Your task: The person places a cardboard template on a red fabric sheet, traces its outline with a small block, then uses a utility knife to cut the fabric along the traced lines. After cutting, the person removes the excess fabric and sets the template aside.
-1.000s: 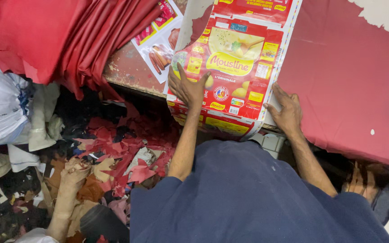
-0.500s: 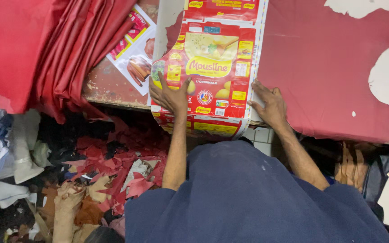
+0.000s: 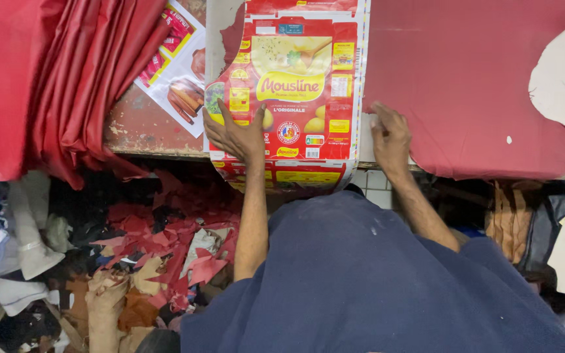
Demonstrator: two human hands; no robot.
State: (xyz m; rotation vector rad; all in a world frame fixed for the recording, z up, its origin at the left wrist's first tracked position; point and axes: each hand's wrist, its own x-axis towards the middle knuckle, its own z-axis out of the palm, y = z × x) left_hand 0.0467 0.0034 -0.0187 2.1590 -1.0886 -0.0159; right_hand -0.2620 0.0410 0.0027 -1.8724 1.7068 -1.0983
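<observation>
A flattened red and yellow food-package sheet (image 3: 295, 78) lies on the worn work table (image 3: 145, 127), its lower flap hanging over the front edge. My left hand (image 3: 237, 134) presses flat on the sheet's lower left part, fingers spread. My right hand (image 3: 390, 140) rests palm down at the sheet's right edge, where it meets a large piece of dark red leather (image 3: 472, 85). Neither hand grips anything.
Folded red leather (image 3: 47, 78) is heaped at the table's left, draping over the edge. A printed leaflet (image 3: 178, 72) lies beside it. Red and tan scraps (image 3: 158, 255) litter the floor, with white cloth (image 3: 14, 242) at left. My dark blue garment (image 3: 361, 281) fills the foreground.
The view has shifted, so the table sits lower and more central. Both hands have flattened onto the sheet; the right one slid to its right edge.
</observation>
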